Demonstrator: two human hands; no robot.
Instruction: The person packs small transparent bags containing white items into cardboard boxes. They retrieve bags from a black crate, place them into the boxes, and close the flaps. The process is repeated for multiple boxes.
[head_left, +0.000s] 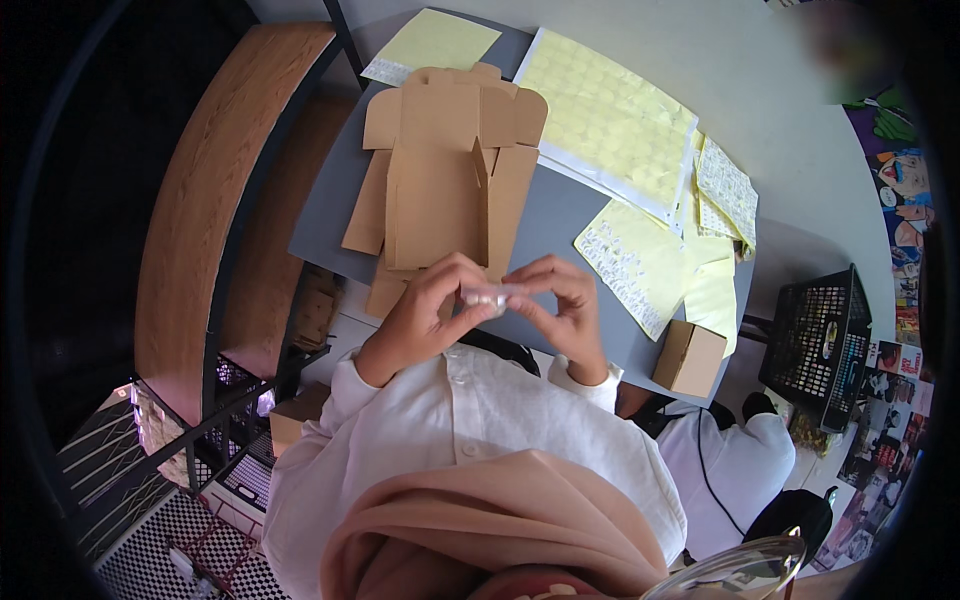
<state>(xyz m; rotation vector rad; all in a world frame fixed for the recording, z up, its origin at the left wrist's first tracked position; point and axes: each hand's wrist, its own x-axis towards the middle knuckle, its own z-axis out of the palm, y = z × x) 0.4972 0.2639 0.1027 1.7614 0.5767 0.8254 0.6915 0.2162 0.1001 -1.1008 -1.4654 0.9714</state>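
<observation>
Between my two hands, just in front of my chest, is a small clear plastic packet with pale pieces inside; I cannot tell what they are. My left hand pinches its left side between thumb and fingers. The fingertips of my right hand grip its right edge. Beyond the hands, an open, unfolded cardboard box lies on the grey table, on top of more flat cardboard.
Yellow sticker sheets and smaller yellow sheets cover the table's right part. A small closed cardboard box stands at the near right corner. A black plastic crate is farther right, a wooden shelf left. Another person is at lower right.
</observation>
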